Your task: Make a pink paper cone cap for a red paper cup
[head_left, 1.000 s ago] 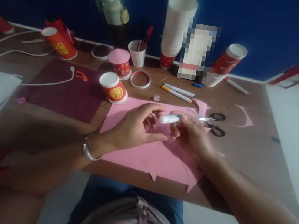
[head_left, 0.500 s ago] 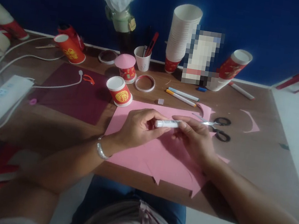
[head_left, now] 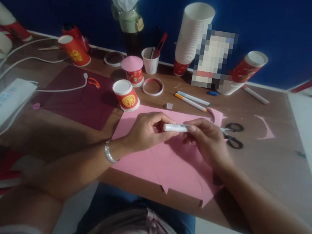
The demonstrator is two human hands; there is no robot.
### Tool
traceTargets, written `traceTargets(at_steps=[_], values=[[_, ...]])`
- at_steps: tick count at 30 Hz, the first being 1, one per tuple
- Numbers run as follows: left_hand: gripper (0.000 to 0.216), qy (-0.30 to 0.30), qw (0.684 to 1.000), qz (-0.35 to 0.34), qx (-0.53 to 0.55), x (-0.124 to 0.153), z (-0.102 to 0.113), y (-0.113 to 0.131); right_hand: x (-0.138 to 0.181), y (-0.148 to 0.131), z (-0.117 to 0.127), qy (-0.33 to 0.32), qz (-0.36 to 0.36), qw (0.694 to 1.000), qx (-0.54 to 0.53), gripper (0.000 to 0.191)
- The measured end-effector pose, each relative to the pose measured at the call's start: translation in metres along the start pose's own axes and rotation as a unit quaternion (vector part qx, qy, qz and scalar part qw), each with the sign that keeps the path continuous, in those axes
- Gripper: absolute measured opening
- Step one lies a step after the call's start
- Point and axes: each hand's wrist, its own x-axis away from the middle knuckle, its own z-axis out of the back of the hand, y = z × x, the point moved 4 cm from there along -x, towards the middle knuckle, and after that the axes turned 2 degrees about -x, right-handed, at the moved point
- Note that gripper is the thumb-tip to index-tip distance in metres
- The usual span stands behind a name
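Above the pink paper point(head_left: 143, 162), a slim white glue stick point(head_left: 175, 127) with grey print lies level between my hands. My left hand point(head_left: 149, 129) pinches its left end between thumb and fingers. On the other end, the thumb and fingers of my right hand point(head_left: 207, 140) close round it and hide its tip. Scissors with black handles point(head_left: 234, 134) lie just beyond my right hand, their blades partly hidden. Behind my left hand a red and white paper cup point(head_left: 126, 96) stands upside down, and behind it another cup wears a pink paper cone point(head_left: 132, 64).
Two markers point(head_left: 190, 102) and a tape roll point(head_left: 152, 87) lie behind the paper. Tall stacked cups point(head_left: 193, 32) stand by the blue wall. A white power strip point(head_left: 2, 105) with cables occupies the left. A curved pink scrap point(head_left: 265, 129) lies at right.
Both hands still hold the glue stick in nearly the same place. My right hand has shifted slightly right and its fingers have bent a little more. The view has moved slightly.
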Motion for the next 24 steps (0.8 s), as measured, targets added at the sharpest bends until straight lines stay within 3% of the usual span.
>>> traceTargets(at_steps=[3, 9, 18, 21, 24], values=[[0.018, -0.009, 0.999, 0.026, 0.041, 0.0, 0.0, -0.002, 0.001, -0.004, 0.001, 0.026, 0.035, 0.999, -0.003, 0.031], [0.015, -0.024, 0.999, -0.029, 0.037, -0.002, 0.003, 0.0, 0.0, -0.004, -0.003, 0.001, 0.019, 1.0, -0.004, 0.031], [0.024, -0.057, 0.975, 0.114, 0.181, 0.001, -0.005, -0.012, 0.004, -0.011, -0.004, 0.031, 0.087, 0.993, 0.072, 0.032], [0.031, -0.07, 0.985, 0.109, 0.115, -0.003, -0.002, -0.016, -0.001, -0.008, 0.005, 0.048, 0.095, 0.991, 0.087, 0.033], [0.059, -0.068, 0.995, 0.058, -0.039, -0.014, 0.004, -0.024, -0.011, -0.008, 0.025, 0.128, 0.13, 0.979, 0.092, 0.029]])
